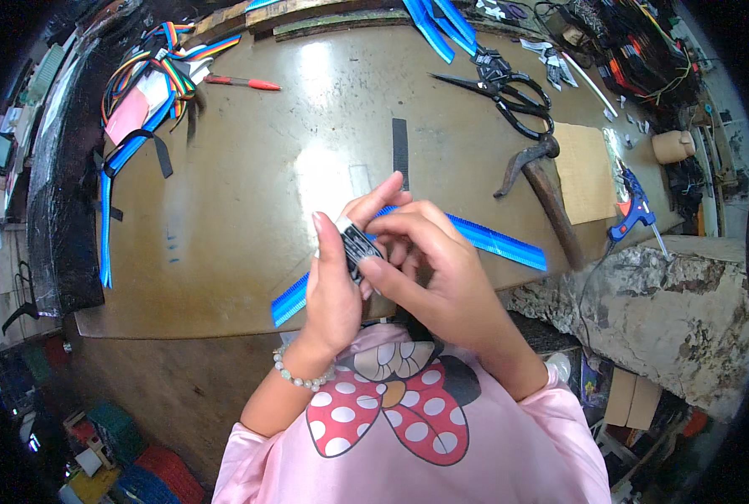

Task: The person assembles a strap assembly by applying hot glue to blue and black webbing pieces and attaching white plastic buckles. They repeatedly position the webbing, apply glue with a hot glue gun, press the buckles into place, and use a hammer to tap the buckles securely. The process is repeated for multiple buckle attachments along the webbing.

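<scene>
Above the table's near edge, my left hand (332, 294) is closed round a small black piece with whitish marks (357, 247), its thumb and forefinger pointing up. From the other side my right hand (446, 260) curls in, thumb and fingertips pressed on the same piece. Fingers cover much of it, so its kind is unclear. A blue ribbed strap (500, 242) runs slantwise behind both hands, its middle hidden by them. Just beyond the fingertips lies a short black webbing strip (400, 143).
Black scissors (517, 97), a hammer (551, 197) and a cardboard sheet (583, 172) lie at the right. Beyond them is a blue glue gun (630, 210) with a cord. A red pen (244, 82) and tangled colored straps (152, 92) are at the far left.
</scene>
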Motion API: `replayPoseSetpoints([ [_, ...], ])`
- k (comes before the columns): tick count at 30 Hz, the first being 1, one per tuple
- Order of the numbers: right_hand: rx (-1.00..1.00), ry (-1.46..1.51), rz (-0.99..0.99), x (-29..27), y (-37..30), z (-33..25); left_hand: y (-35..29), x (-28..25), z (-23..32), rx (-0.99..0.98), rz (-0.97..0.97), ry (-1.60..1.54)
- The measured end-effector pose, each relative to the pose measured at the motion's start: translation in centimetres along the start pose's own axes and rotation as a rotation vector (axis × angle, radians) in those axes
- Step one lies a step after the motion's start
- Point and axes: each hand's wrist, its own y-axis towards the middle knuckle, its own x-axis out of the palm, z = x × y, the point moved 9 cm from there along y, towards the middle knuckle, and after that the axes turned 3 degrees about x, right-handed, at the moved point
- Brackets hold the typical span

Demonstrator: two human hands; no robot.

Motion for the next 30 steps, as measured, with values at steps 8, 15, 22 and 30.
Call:
replayPoseSetpoints([
  [8,0.339,0.828,0.105,-0.8,1.5,3.4,-1.2,-2.0,0.2,0.021,-0.051,0.205],
  [15,0.333,1.123,0.224,0.5,-0.2,5.4,-1.7,-1.8,-0.8,0.134,0.163,0.214],
  [22,0.059,0.691,0.383,-3.2,-0.5,3.6,-1.9,-1.8,-0.4,0.058,0.129,0.326],
  [30,-0.520,-0.478,0.432,-2.7,-3.4,-2.6,-2.1,-1.4,0.5,0.106,0.147,0.239],
])
